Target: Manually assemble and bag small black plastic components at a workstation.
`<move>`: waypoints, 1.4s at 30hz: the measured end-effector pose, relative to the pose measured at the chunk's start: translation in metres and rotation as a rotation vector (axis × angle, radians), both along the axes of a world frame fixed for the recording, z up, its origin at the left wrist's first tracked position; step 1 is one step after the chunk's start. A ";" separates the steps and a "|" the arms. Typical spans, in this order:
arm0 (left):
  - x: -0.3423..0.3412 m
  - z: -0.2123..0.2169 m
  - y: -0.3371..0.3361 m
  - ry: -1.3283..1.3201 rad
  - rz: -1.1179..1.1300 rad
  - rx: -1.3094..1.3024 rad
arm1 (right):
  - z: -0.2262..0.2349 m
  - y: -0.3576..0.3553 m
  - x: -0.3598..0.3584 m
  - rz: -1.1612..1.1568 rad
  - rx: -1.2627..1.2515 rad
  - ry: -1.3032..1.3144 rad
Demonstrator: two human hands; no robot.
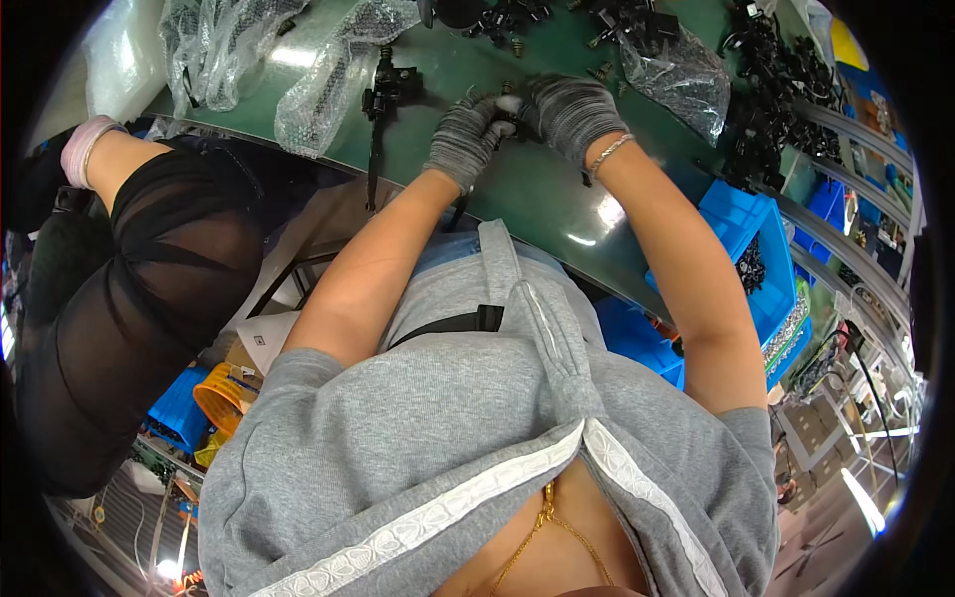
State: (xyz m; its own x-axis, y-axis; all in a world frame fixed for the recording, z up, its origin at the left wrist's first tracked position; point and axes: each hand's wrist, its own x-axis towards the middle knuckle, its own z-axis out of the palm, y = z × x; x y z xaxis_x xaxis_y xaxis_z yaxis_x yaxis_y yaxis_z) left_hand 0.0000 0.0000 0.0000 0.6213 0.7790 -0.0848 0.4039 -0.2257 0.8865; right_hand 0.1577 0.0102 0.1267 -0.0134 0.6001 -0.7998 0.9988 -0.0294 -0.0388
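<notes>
Both my hands wear grey knit gloves and meet over the green table. My left hand and my right hand are closed together on a small black part with a white tip. A thin black piece hangs down from it past my left wrist. A similar black part with a long lever lies on the table to the left of my hands. A bracelet sits on my right wrist.
Clear bubble-wrap bags lie at the table's left; a clear bag of small parts and a pile of black parts at the right. Blue bins stand below the table edge. Another person in black sits at my left.
</notes>
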 end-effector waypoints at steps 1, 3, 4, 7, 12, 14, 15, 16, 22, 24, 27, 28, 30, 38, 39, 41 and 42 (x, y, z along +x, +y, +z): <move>-0.001 0.006 0.001 0.044 0.006 0.002 | -0.010 -0.006 0.006 0.069 0.177 0.120; -0.005 0.006 0.000 0.094 0.006 0.004 | -0.027 -0.016 0.007 0.130 0.356 0.245; -0.008 0.002 0.001 0.093 -0.006 0.036 | -0.036 -0.020 0.005 0.190 0.474 0.265; -0.011 -0.001 0.003 0.059 -0.015 0.087 | -0.047 -0.017 0.005 0.269 0.543 0.279; -0.014 -0.003 0.005 -0.025 -0.007 0.085 | -0.041 -0.006 -0.002 0.333 0.426 0.256; -0.013 -0.001 0.004 0.017 0.010 0.090 | -0.041 -0.006 -0.002 0.340 0.433 0.257; -0.012 0.002 0.004 0.010 0.002 0.088 | -0.044 -0.008 0.000 0.333 0.430 0.249; -0.011 0.006 0.004 0.007 -0.010 0.041 | -0.050 -0.009 0.002 0.317 0.438 0.244; -0.009 -0.012 0.002 -0.021 0.058 0.021 | -0.050 -0.022 -0.007 0.227 0.460 0.210; -0.007 -0.011 0.002 -0.022 0.088 0.107 | -0.047 -0.028 -0.013 0.180 0.441 0.164; -0.007 -0.005 0.003 -0.009 0.097 0.080 | -0.049 -0.032 -0.021 -0.048 0.406 0.138; -0.010 -0.003 0.004 -0.007 0.071 -0.038 | -0.048 -0.032 -0.025 -0.119 0.400 0.105; -0.014 -0.001 -0.002 -0.007 0.050 -0.148 | -0.053 -0.028 -0.023 -0.185 0.401 0.073; -0.018 -0.003 -0.027 0.363 0.048 0.285 | -0.177 -0.031 0.103 -0.359 0.980 -0.243; -0.035 -0.007 -0.023 0.428 0.096 0.252 | -0.095 0.003 0.059 -0.467 0.962 -0.230; -0.034 -0.001 -0.015 0.389 0.124 0.266 | -0.048 0.038 0.074 -0.553 0.767 -0.242; -0.036 0.000 -0.012 0.366 0.161 0.277 | -0.044 0.048 0.079 -0.628 0.565 -0.233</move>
